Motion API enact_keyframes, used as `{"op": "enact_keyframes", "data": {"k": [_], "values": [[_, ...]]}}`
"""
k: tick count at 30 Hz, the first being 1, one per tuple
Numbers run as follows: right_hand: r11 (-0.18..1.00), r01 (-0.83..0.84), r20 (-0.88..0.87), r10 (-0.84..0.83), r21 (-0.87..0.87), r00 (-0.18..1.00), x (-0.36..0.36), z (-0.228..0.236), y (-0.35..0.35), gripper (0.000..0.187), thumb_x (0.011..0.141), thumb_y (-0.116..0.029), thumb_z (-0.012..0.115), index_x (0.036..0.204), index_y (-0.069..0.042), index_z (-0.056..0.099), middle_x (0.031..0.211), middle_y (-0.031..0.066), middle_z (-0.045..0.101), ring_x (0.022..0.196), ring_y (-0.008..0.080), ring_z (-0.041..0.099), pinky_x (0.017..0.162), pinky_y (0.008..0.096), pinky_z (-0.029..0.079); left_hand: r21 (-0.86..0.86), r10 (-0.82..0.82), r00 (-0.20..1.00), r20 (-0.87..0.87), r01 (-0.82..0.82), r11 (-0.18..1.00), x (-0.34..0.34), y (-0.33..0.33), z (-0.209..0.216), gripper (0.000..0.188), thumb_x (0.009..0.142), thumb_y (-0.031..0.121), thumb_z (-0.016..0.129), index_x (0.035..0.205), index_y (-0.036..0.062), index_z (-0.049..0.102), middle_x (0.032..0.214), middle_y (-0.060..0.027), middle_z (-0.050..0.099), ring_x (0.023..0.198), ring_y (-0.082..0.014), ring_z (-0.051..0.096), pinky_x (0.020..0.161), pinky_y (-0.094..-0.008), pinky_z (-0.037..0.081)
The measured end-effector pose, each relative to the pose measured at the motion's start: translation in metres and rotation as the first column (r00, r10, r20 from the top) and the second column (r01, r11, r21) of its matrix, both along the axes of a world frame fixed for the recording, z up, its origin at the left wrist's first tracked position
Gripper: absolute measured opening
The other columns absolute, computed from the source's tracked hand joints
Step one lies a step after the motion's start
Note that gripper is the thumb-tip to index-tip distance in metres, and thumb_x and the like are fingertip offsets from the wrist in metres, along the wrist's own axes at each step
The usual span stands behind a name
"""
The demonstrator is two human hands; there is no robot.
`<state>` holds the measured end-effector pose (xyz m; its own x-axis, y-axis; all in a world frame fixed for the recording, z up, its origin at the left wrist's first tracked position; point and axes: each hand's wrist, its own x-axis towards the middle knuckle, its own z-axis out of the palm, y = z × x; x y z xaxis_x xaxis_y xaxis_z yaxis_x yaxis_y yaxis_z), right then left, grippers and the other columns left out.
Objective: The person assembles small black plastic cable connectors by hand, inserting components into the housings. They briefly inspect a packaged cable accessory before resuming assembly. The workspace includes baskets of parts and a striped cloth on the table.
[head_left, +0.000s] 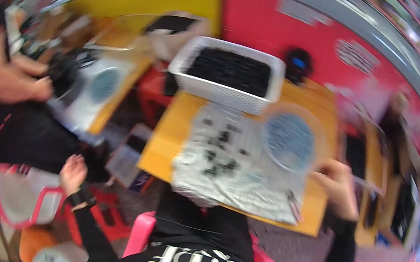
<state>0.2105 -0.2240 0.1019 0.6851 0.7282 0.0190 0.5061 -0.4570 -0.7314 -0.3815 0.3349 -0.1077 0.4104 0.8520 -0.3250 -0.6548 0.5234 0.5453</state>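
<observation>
Hands: my left hand [73, 173] hangs loosely open left of the tabletop [163, 149], seemingly empty; my right hand [338, 188] has bent fingers, whether pinching anything I can't tell.
Bowl [287, 108]: just beside my right hand; likely light, thin plastic, its blue pieces [290, 138] spillable; I'd take opposite rims.
Black bits [211, 156]: on the cloth [232, 194]; probably light, best fingertip-pinched.
Basket [222, 95]: behind, black-filled; likely stiff, heavier; I'd grip both ends.
</observation>
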Motion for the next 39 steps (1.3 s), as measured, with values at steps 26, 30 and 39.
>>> {"op": "enact_keyframes", "data": {"k": [26, 30, 39], "values": [[0.845, 0.458, 0.271, -0.525, 0.275, 0.807, 0.101, -0.107, -0.189, 0.021, 0.094, -0.012, 0.065, 0.108, 0.003, 0.065, 0.097, 0.0099, 0.066, 0.084, 0.0188, 0.06, 0.078, 0.0302, 0.049, 0.435, 0.826, 0.563, 0.042, -0.754, 0.492, -0.134, -0.017, 0.261, 0.062, 0.094, 0.048, 0.056, 0.14, 0.0123, 0.035, 0.141, -0.0064, 0.046, 0.125, -0.0291, 0.041, 0.095, -0.0592, 0.04], [0.8, 0.491, 0.127, -0.558, 0.345, 0.82, 0.102, -0.123, -0.211, 0.024, 0.096, -0.011, 0.063, 0.11, 0.007, 0.061, 0.096, 0.0055, 0.063, 0.087, 0.0126, 0.057, 0.081, 0.0245, 0.046, 0.432, 0.841, 0.502, -0.202, -0.725, 0.537, -0.138, 0.017, 0.235, 0.041, 0.1, 0.037, 0.044, 0.133, 0.0113, 0.043, 0.136, -0.0019, 0.056, 0.12, -0.0274, 0.051, 0.096, -0.0518, 0.039], [0.833, 0.467, 0.157, -0.525, 0.297, 0.837, 0.048, -0.099, -0.198, 0.015, 0.092, -0.004, 0.063, 0.104, 0.005, 0.064, 0.094, 0.0036, 0.064, 0.088, 0.0114, 0.058, 0.081, 0.0255, 0.047, 0.569, 0.633, 0.762, -0.138, -0.462, 0.68, -0.072, -0.013, 0.178, 0.037, 0.096, 0.012, 0.057, 0.132, 0.0062, 0.051, 0.128, -0.0116, 0.061, 0.107, -0.0187, 0.061, 0.087, -0.0326, 0.052]]}}
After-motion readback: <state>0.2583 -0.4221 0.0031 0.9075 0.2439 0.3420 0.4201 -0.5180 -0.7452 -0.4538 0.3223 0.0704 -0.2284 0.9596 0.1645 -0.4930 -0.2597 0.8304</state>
